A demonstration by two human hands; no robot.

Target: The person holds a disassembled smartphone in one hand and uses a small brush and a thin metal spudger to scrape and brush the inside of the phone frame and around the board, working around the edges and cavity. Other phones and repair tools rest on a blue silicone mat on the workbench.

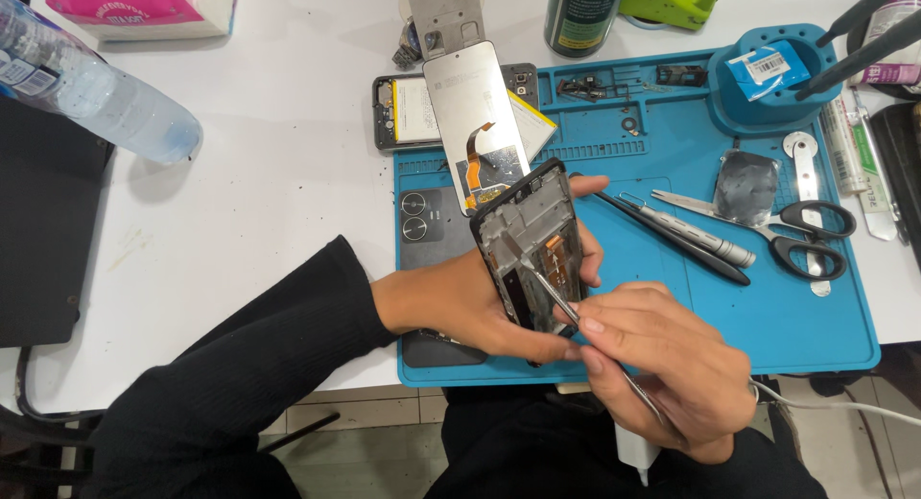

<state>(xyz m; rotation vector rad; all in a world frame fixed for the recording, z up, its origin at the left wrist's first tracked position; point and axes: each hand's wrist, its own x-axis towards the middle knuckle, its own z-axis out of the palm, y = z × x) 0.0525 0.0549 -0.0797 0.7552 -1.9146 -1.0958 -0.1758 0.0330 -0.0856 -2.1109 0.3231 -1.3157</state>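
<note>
My left hand [460, 307] grips a black phone frame [533, 245], opened side up, tilted above the blue repair mat [748, 307]. An orange flex strip shows inside the frame. My right hand [662, 360] pinches thin metal tweezers [552, 293], whose tips reach into the frame's middle. A detached screen panel [473, 115] with an orange ribbon leans just behind the frame. A dark phone back cover [422, 221] with two round camera rings lies on the mat under my left hand.
Another opened phone body [403, 110] lies behind the screen panel. A screwdriver [700, 235], black spudger, scissors [811, 235] and a foil piece [743, 187] rest on the mat's right. A plastic water bottle [91, 86], tissue pack and dark can [582, 14] stand on the white table.
</note>
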